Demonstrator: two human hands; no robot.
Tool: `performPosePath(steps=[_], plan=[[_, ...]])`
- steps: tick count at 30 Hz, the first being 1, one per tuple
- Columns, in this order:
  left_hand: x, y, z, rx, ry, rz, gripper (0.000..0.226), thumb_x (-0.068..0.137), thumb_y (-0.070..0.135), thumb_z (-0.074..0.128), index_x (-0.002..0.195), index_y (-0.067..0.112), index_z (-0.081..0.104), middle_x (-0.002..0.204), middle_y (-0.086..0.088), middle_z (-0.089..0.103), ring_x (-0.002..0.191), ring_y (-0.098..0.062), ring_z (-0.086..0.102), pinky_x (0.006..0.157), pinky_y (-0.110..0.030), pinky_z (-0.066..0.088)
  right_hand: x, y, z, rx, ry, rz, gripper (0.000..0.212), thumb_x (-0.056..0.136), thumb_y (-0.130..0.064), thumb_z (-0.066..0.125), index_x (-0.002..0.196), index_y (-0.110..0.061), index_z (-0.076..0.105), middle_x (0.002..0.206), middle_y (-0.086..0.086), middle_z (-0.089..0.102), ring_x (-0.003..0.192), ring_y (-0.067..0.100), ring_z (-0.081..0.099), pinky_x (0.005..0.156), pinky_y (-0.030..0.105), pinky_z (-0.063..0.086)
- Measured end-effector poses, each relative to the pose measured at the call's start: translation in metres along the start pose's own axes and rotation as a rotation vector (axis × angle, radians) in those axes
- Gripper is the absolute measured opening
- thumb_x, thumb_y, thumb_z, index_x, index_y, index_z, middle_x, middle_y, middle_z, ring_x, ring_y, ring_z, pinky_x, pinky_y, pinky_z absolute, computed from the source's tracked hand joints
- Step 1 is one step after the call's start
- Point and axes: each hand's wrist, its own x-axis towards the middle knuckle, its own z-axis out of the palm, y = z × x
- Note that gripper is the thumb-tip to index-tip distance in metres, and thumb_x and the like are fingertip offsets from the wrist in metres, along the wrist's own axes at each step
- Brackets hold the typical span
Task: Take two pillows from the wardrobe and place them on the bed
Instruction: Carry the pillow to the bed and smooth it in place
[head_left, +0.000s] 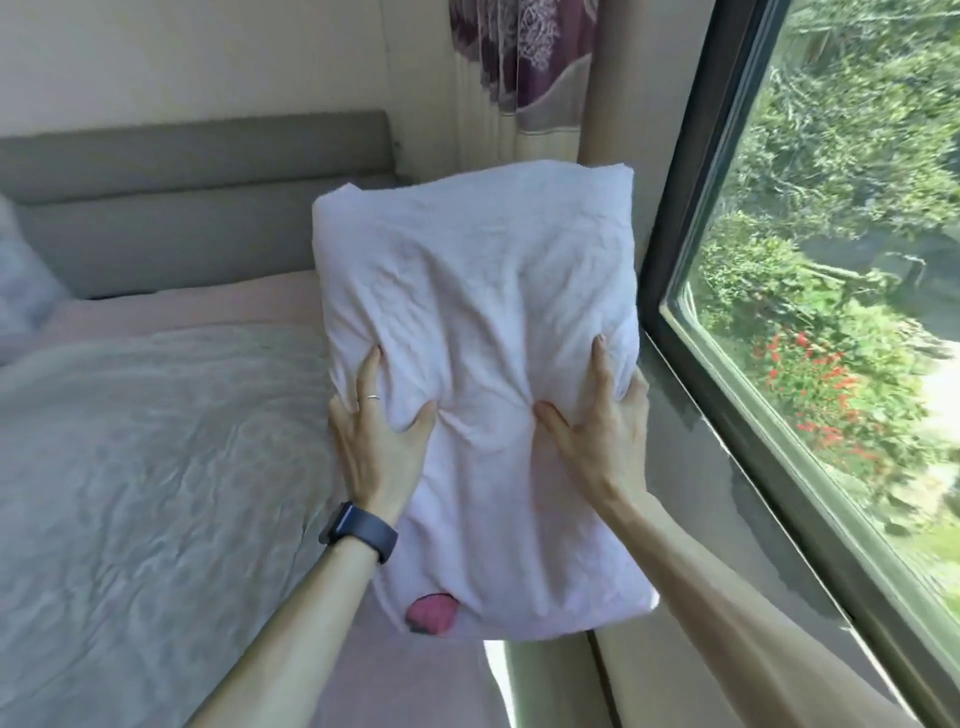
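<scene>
Pale pink pillow (478, 332) in both hands' grip, left hand (374, 441), right hand (597, 436), above bed (130, 467), no readable writing.

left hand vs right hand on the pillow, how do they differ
The left hand wears a ring, with a dark watch on its wrist; the right hand is bare. The left hand grips the pillow near its left edge, the right hand near its right edge, beside the window. Both press their fingers into the fabric, holding the pillow up off the bed.

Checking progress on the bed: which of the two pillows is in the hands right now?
The pink pillow, gripped by the left hand and right hand. The other pillow lies by the headboard.
</scene>
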Motion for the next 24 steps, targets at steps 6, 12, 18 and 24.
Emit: performPosePath(steps=[6,12,18,24], plan=[[0.033,-0.006,0.032,0.028,0.062,-0.083,0.085,0.076,0.038,0.082,0.148,0.039,0.037,0.123,-0.019,0.047,0.123,-0.036,0.043,0.105,-0.033,0.033,0.059,0.012,0.031,0.046,-0.109,-0.032,0.101,0.082,-0.044,0.078,0.155,-0.048,0.01,0.158,0.021,0.024,0.138,0.041,0.036,0.11,0.059,0.038],[0.093,-0.027,0.059,0.061,0.126,-0.159,0.085,0.077,0.04,0.082,0.149,0.037,0.036,0.132,-0.018,0.043,0.131,-0.034,0.038,0.103,-0.021,0.027,0.131,0.008,0.092,0.088,-0.185,-0.067,0.101,0.08,-0.045,0.079,0.153,-0.052,0.011,0.157,0.019,0.025,0.134,0.038,0.039,0.108,0.059,0.041],[0.19,-0.085,0.107,0.092,0.11,-0.29,0.085,0.077,0.044,0.08,0.149,0.041,0.034,0.132,-0.022,0.044,0.129,-0.04,0.04,0.112,-0.048,0.035,0.217,0.006,0.194,0.098,-0.306,-0.055,0.099,0.082,-0.048,0.076,0.153,-0.051,0.009,0.144,0.015,0.035,0.125,0.039,0.044,0.105,0.053,0.044],[0.275,-0.144,0.139,0.17,-0.018,-0.467,0.083,0.078,0.05,0.077,0.147,0.041,0.032,0.139,-0.025,0.041,0.13,-0.042,0.04,0.11,-0.054,0.035,0.289,0.001,0.285,0.011,-0.486,-0.004,0.097,0.083,-0.049,0.075,0.155,-0.047,0.008,0.151,0.019,0.028,0.135,0.04,0.038,0.111,0.055,0.039]])
